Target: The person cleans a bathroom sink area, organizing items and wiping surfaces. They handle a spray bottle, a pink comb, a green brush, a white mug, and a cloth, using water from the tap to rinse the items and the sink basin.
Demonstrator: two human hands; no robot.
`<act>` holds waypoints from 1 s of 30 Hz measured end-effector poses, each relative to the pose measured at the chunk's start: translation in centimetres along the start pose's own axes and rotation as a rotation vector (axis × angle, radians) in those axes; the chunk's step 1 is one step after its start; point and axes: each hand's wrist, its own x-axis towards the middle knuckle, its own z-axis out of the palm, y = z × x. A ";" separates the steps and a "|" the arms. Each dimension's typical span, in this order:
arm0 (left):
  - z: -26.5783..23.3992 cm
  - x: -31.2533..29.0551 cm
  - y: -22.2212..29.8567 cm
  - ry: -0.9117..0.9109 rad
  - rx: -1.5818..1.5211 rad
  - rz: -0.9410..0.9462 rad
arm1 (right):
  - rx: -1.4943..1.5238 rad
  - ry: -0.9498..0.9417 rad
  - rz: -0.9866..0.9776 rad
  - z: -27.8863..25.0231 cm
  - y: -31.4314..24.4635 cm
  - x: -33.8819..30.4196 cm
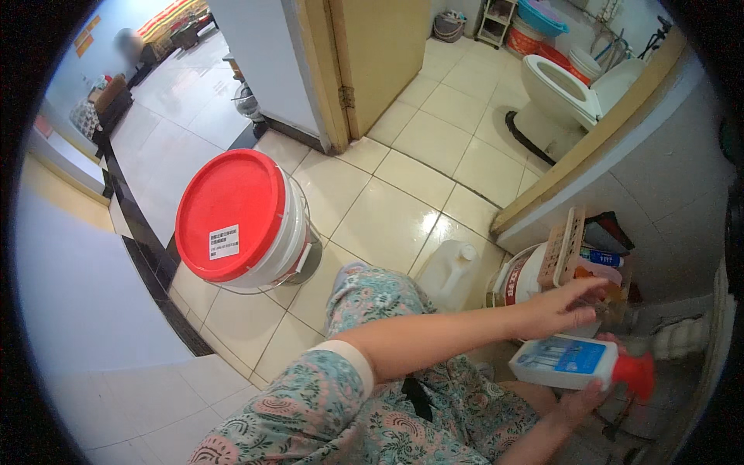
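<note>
A white spray bottle point(564, 361) with a blue label and a red trigger head lies tilted on its side at the lower right. My right hand point(587, 397) is closed around it near the neck, with part of the fingers hidden behind the bottle. Just above the bottle, my left hand point(559, 307) reaches across with its fingers stretched out and nothing in them. Beyond that hand stands a beige plastic basket point(563, 244) with bottles and a blue tube point(603, 257) beside it. A white bucket point(524, 279) is partly covered by the basket.
A large white bucket with a red lid point(231, 209) stands on the tiles to the left. Near my knees is a translucent jug point(449, 275). An open door point(384, 62) leads to a toilet point(554, 97), with tubs behind it. At the far left, a blurred person point(128, 48) shows.
</note>
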 end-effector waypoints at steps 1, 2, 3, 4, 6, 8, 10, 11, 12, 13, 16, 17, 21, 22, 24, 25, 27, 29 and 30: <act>0.2 -0.9 1.7 -0.073 -0.075 0.031 | 0.064 -0.124 -0.016 0.7 0.4 0.2; 0.1 -1.9 2.9 -0.151 -0.151 0.060 | 0.188 -0.158 0.052 1.6 0.8 0.2; -0.5 -3.0 3.6 -0.151 -0.043 0.102 | 0.312 -0.198 0.121 2.7 1.3 0.3; -1.1 -4.0 4.2 -0.148 0.066 0.144 | 0.435 -0.240 0.191 3.8 1.7 0.3; -2.5 -5.6 5.2 -0.121 0.182 0.149 | 0.473 -0.286 0.275 5.4 2.2 -0.1; -4.3 -6.6 6.2 -0.079 0.196 0.071 | 0.306 -0.294 0.294 6.5 2.7 -0.6; -5.9 -7.5 7.4 -0.007 0.223 0.104 | 0.207 -0.356 0.262 4.8 7.8 -0.1; -6.4 -7.6 7.8 0.046 0.191 0.083 | 0.250 -0.469 0.202 8.9 2.4 -0.1; -6.8 -7.8 8.5 0.105 0.158 0.067 | 0.252 -0.435 0.259 10.2 2.3 0.3; -7.5 -7.6 8.7 0.186 0.251 0.105 | 0.253 -0.401 0.318 11.1 2.2 0.5; -9.5 -7.5 8.5 0.209 -0.005 -0.069 | 0.297 -0.382 0.306 14.0 3.0 1.3; -9.8 -7.2 8.5 0.300 0.041 -0.138 | 0.312 -0.398 0.265 14.8 3.3 1.9; -11.8 -7.3 8.9 0.584 0.366 -0.295 | 0.329 -0.418 0.179 16.4 3.6 2.7; -13.1 -7.9 8.4 0.616 0.407 -0.213 | 0.319 -0.413 0.170 16.5 3.7 2.9; -15.3 -9.7 9.6 0.682 0.547 -0.188 | 0.273 -0.449 0.127 16.8 3.5 3.3; -16.6 -11.2 10.2 0.738 0.763 -0.220 | 0.246 -0.473 0.106 16.7 3.2 3.7; -19.7 -15.4 9.8 0.872 1.411 -0.260 | 0.207 -0.447 0.064 17.2 3.1 4.1; -22.9 -19.4 9.3 0.846 1.833 -0.531 | 0.223 -0.425 0.082 17.9 2.7 4.6; -24.3 -21.0 9.2 0.768 2.018 -0.705 | 0.241 -0.430 0.094 18.2 2.6 5.0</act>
